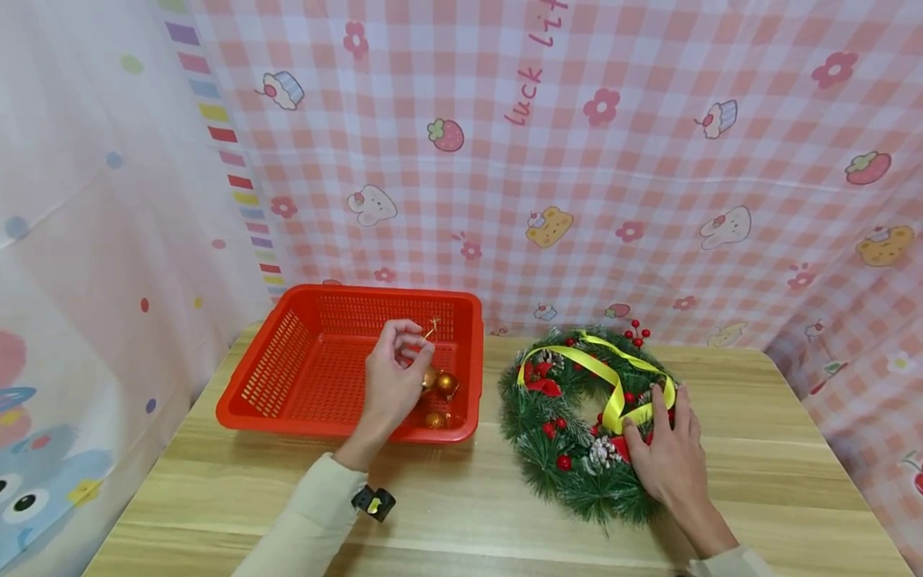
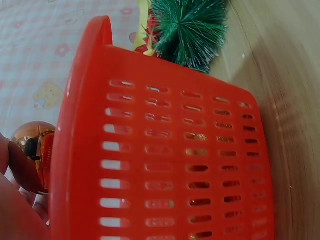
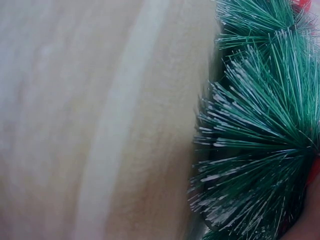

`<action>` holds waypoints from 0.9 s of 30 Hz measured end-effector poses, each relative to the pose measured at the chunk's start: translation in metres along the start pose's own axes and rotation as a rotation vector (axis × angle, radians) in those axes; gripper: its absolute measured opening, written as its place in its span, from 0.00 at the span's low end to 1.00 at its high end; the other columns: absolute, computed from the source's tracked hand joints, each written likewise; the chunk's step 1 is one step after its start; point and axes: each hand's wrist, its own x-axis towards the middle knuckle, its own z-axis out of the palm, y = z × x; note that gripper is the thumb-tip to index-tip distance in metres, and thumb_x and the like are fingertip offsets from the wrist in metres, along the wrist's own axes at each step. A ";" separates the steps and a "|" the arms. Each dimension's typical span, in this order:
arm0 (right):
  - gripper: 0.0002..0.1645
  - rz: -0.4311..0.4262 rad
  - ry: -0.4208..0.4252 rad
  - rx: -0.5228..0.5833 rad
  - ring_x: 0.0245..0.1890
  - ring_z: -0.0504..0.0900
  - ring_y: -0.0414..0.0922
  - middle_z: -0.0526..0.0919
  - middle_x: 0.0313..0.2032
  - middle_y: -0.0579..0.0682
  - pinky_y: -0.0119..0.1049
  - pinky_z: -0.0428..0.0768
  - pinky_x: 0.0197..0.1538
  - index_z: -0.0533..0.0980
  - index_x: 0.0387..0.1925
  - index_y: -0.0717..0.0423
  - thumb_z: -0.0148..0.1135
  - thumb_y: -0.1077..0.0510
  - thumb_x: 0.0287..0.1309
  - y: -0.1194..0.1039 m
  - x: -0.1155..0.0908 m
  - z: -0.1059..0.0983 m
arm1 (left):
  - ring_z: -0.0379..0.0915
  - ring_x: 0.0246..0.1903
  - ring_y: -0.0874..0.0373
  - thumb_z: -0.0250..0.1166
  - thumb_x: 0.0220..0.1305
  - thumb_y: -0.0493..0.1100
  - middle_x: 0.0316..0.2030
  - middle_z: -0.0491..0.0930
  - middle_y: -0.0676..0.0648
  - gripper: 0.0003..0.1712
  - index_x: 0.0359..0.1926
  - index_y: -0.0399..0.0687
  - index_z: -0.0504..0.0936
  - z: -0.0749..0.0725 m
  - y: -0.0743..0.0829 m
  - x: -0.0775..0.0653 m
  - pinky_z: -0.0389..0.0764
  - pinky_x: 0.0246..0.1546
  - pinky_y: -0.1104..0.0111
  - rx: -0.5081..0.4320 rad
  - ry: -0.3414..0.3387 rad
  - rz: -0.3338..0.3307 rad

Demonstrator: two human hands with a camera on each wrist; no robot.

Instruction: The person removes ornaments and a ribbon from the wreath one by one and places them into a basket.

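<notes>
Over the right part of the red basket [image 1: 310,429], my left hand [image 1: 392,377] pinches the gold string [image 1: 433,328] of a gold Christmas ball. That ball [image 2: 30,150] shows beside the fingers in the left wrist view, partly hidden by the basket rim. Inside the basket, below the hand, lie other gold balls [image 1: 447,382]. A green Christmas wreath [image 1: 537,449] lies on the table, with red berries, pine cones and a loose yellow ribbon [image 1: 613,393] across its top. My right hand [image 1: 671,457] rests on the wreath's right side, fingers spread near the ribbon's end.
The wooden table [image 1: 461,513] carries both basket and wreath. Behind it hangs a pink checked curtain [image 1: 505,184], with a white patterned one [image 1: 94,240] to the left. A dark strap [image 1: 375,502] with a yellow mark sits by the left sleeve.
</notes>
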 end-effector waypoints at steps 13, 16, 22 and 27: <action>0.46 -0.005 0.006 0.008 0.70 0.46 0.75 0.32 0.76 0.69 0.77 0.60 0.55 0.44 0.77 0.62 0.43 0.39 0.72 -0.002 -0.002 -0.002 | 0.76 0.31 0.55 0.66 0.63 0.34 0.34 0.84 0.46 0.14 0.48 0.44 0.75 -0.006 -0.009 0.001 0.74 0.33 0.70 0.051 -0.010 -0.030; 0.46 -0.003 0.005 0.010 0.70 0.46 0.75 0.32 0.76 0.69 0.77 0.60 0.55 0.44 0.77 0.61 0.43 0.39 0.72 -0.002 -0.002 -0.002 | 0.76 0.29 0.56 0.67 0.62 0.34 0.33 0.84 0.47 0.14 0.48 0.44 0.75 -0.007 -0.012 0.000 0.75 0.31 0.70 0.071 -0.017 -0.032; 0.46 0.001 0.009 0.007 0.70 0.46 0.74 0.33 0.76 0.68 0.77 0.60 0.55 0.44 0.77 0.60 0.43 0.38 0.72 -0.002 -0.001 -0.002 | 0.76 0.29 0.55 0.67 0.62 0.34 0.33 0.85 0.46 0.15 0.48 0.45 0.74 -0.008 -0.016 0.000 0.76 0.29 0.70 0.089 -0.037 -0.044; 0.46 0.002 0.010 0.006 0.70 0.47 0.74 0.33 0.76 0.68 0.77 0.61 0.54 0.44 0.77 0.61 0.43 0.39 0.72 -0.001 0.000 -0.001 | 0.76 0.30 0.54 0.67 0.62 0.33 0.34 0.85 0.44 0.15 0.48 0.47 0.74 -0.009 -0.017 0.000 0.76 0.29 0.70 0.090 -0.052 -0.057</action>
